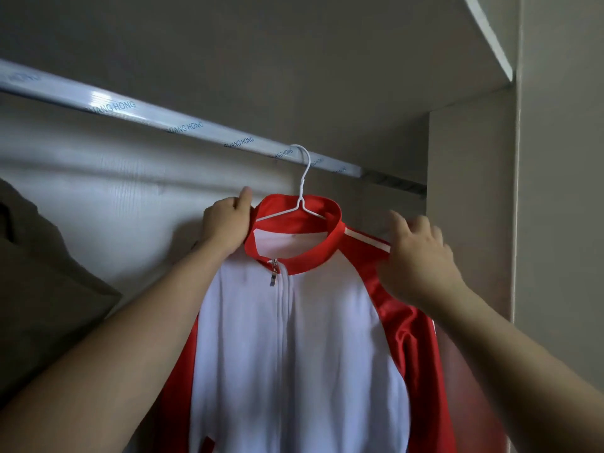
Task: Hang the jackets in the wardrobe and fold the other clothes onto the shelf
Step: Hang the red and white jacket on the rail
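- In the head view we look up into the wardrobe [470, 191], where 1 red and white jacket [294, 348] hangs on a white wire hanger [302, 191].
- The hanger's hook sits over the rail [183, 125], which is wrapped in clear film printed with blue lettering; the hook rests near the rail's right end, just short of the bare dark stretch by the side panel.
- Our 2 forearms rise from the bottom corners of the frame and converge on the jacket's shoulders, 1 on each side of the red stand-up collar [304, 230].
- Our left hand [225, 223] is at the jacket's left shoulder, wrist bent slightly inward, fingers curled closed around the shoulder edge next to the collar, thumb tip pointing up above the fabric.
- Our right hand [418, 256] reaches the right shoulder, knuckles toward us, fingers loosely bent and pinching the red sleeve top where the white stripe runs; this hand is a little blurred, so we cannot tell how tight the pinch is.
- The jacket faces us, its white front zipped to the top with the metal zip pull [274, 278] hanging just below the collar.
- The red sleeves fall down both sides of the white body.
- A dark garment [39, 273] hangs at the left edge, well apart from the jacket.
- A white shelf edge [490, 37] runs above at the upper right.
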